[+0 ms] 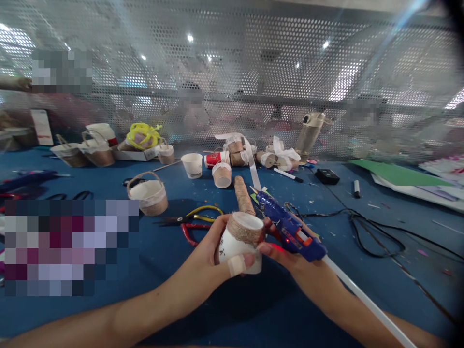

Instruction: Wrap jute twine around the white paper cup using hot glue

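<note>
A white paper cup (238, 249), tilted, has brown twine wound round its upper part. My left hand (217, 258) is wrapped round the cup from the left; a pale bandage (236, 266) covers its thumb. My right hand (286, 256) has a blue hot glue gun (290, 222) in it, nozzle pointing up and left, with a small red light showing. Its thumb and fingertips also touch the cup's right side. A long white glue stick (362, 295) sticks out of the gun's rear. Just behind the cup lies a roll of twine (243, 193).
Scissors (184, 220) with red and yellow handles lie left of the cup. A small basket (148, 197), several cups and a white ribbon (250, 159) are further back. A black cable (362, 237) loops at right. A perforated metal screen (232, 72) borders the blue table (174, 299).
</note>
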Tool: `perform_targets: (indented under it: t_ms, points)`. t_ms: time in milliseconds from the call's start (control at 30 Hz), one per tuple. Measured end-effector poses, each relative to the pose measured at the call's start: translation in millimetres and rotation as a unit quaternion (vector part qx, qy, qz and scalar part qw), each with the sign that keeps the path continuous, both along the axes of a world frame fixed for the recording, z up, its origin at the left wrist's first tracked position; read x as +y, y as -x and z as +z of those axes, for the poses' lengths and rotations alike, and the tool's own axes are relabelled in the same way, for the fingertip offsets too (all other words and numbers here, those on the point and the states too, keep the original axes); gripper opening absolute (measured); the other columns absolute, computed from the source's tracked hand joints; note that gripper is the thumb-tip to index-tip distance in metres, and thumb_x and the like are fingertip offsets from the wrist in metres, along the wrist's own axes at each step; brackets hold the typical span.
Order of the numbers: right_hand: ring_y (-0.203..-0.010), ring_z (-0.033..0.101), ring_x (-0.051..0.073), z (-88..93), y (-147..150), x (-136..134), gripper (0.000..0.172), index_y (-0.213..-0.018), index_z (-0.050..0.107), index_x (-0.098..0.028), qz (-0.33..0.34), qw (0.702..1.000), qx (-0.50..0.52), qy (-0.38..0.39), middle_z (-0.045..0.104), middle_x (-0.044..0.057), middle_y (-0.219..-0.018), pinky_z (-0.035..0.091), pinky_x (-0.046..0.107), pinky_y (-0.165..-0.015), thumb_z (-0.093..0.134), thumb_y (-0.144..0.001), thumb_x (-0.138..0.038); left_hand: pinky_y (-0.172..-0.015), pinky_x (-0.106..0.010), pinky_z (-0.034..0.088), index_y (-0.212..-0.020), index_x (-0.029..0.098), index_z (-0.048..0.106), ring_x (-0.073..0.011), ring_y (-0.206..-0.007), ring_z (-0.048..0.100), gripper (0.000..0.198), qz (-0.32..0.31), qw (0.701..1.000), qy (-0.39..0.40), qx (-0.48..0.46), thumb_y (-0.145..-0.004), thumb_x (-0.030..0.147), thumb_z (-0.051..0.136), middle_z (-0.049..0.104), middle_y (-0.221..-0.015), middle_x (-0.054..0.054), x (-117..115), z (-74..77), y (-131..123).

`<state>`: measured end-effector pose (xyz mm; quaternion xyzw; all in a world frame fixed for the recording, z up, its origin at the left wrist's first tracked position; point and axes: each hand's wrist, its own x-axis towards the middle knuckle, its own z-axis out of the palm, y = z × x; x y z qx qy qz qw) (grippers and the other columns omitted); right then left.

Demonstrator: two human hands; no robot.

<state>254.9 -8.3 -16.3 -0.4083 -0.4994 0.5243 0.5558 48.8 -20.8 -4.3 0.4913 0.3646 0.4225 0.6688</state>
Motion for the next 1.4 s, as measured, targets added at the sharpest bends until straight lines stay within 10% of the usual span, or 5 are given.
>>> perform_targets:
  t_ms: [667, 1033, 1400]
  points:
    - [-0.075, 0.072, 0.016, 6.4, 1, -5, 0.036, -0.087, 0.071, -0.026, -0.048, 0.998, -0.030, 0.002, 0.076, -0.004, -0.086, 0.064, 0.028, -0.072, 0.100, -0.066, -0.034, -0.066, -0.026, 0.059, -0.134, 0.021, 0.056, -0.0177, -0.084, 0.068, 0.069, 0.044, 0.999, 0.015, 0.025, -0.080, 0.043, 0.093, 0.075, -0.108, -0.003, 4, 4.6, 3]
    - [-0.085, 0.079, 0.023, 16.3, -2, 0, 0.029, -0.081, 0.075, -0.024, -0.074, 0.992, -0.098, -0.013, 0.082, 0.002, -0.090, 0.065, 0.040, -0.091, 0.092, -0.072, -0.045, -0.101, -0.039, 0.049, -0.143, 0.025, 0.059, -0.0367, -0.143, 0.056, 0.069, 0.011, 0.999, 0.046, 0.015, -0.084, 0.044, 0.088, 0.071, -0.147, -0.009, 3, 8.6, 6]
    - [-0.079, 0.075, 0.025, 20.5, -2, 3, 0.038, -0.079, 0.071, -0.023, -0.145, 0.981, -0.127, 0.023, 0.078, 0.004, -0.083, 0.067, 0.043, -0.082, 0.095, -0.055, -0.040, -0.092, -0.038, 0.050, -0.140, 0.023, 0.064, -0.0314, -0.114, 0.070, 0.069, -0.007, 0.998, 0.068, 0.010, -0.080, 0.045, 0.090, 0.079, -0.129, -0.010, 5, 5.4, 10]
